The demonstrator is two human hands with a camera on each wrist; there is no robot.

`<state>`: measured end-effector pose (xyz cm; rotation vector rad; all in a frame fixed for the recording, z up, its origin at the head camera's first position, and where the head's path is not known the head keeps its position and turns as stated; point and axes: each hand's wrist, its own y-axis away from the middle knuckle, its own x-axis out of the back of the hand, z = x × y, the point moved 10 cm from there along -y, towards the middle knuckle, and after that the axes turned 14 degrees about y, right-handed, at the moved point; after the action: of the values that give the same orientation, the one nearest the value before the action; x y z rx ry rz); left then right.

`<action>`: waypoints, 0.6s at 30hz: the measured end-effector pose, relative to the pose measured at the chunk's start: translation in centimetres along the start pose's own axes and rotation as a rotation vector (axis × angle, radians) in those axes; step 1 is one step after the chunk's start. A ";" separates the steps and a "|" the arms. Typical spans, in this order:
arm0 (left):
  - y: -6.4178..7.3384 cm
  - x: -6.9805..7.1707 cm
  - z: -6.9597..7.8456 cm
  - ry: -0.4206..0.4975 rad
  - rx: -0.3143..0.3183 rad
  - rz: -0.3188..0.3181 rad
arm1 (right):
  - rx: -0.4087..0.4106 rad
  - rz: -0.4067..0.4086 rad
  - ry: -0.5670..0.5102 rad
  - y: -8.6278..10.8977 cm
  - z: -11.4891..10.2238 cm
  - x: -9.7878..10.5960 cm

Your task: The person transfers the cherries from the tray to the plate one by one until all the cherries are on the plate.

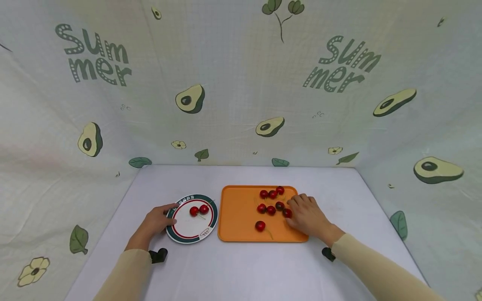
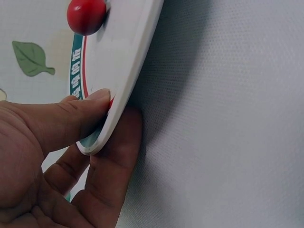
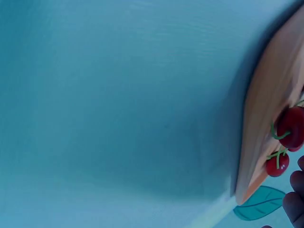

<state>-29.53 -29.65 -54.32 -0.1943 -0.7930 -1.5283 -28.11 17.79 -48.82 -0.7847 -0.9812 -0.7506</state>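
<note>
My left hand [image 1: 156, 221] holds the near-left rim of a round white plate [image 1: 184, 228] with a green band. In the left wrist view the thumb [image 2: 88, 111] lies on top of the rim and the fingers are underneath. Two red cherries [image 1: 193, 211] with stems sit on that plate. At the right side of an orange tray [image 1: 237, 213], my right hand [image 1: 306, 215] reaches over the edge. Its thumb and forefinger stand apart on either side of a dark red cherry [image 1: 287, 213]. Only fingertips [image 3: 297, 183] show in the right wrist view.
Several more cherries [image 1: 271, 210] lie on the tray's right half, and a single one [image 1: 260, 226] lies nearer the front. The white table [image 1: 241, 267] is backed by a cloth [image 1: 226, 62] printed with avocados and leaves.
</note>
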 end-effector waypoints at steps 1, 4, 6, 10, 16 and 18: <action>0.0 0.0 0.0 0.002 0.003 0.001 | -0.001 0.005 -0.005 0.0 0.0 -0.2; -0.1 0.1 -0.2 0.006 0.014 0.001 | -0.001 0.022 -0.018 0.0 -0.1 -0.5; -0.2 0.1 -0.2 0.008 0.013 0.005 | -0.004 0.030 -0.016 -0.1 0.0 -0.6; -0.3 0.2 0.0 0.008 0.009 0.009 | -0.013 0.011 -0.006 -0.3 0.1 -0.9; 0.0 0.1 0.1 0.011 0.011 0.011 | -0.014 -0.015 0.000 -0.1 0.1 -1.5; 0.0 0.0 0.0 0.012 0.012 0.012 | -0.015 -0.021 -0.005 -0.1 0.1 -1.6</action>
<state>-29.54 -29.72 -54.34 -0.1804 -0.7903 -1.5121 -28.82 18.14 -50.22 -0.7906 -0.9910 -0.7750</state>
